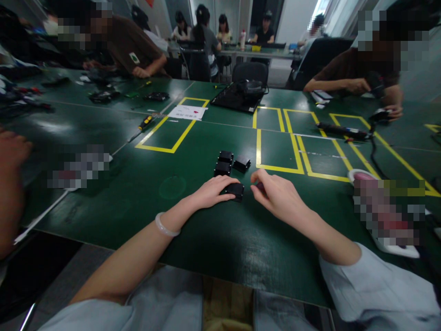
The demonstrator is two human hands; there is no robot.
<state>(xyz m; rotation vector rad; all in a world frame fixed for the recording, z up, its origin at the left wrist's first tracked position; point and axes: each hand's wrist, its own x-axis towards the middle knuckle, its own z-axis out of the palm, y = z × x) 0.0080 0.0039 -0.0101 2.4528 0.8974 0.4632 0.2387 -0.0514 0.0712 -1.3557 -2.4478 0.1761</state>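
On the green table, my left hand (pixel 214 191) grips a small black rectangular block (pixel 235 190) between thumb and fingers. Just right of it, my right hand (pixel 275 192) is raised slightly with its fingers curled together. Something dark shows at these fingertips, too small to make out. Beyond my left hand, a few similar black blocks (pixel 224 168) stand close together in a row. Beside them, another black block (pixel 242 163) lies at an angle.
Yellow tape outlines (pixel 280 170) mark the table. A black flat panel (pixel 237 99) lies further back, near a paper sheet (pixel 188 112). A yellow-black screwdriver (pixel 145 122) is at left, a white-edged phone-like object (pixel 379 243) at right. Co-workers sit around.
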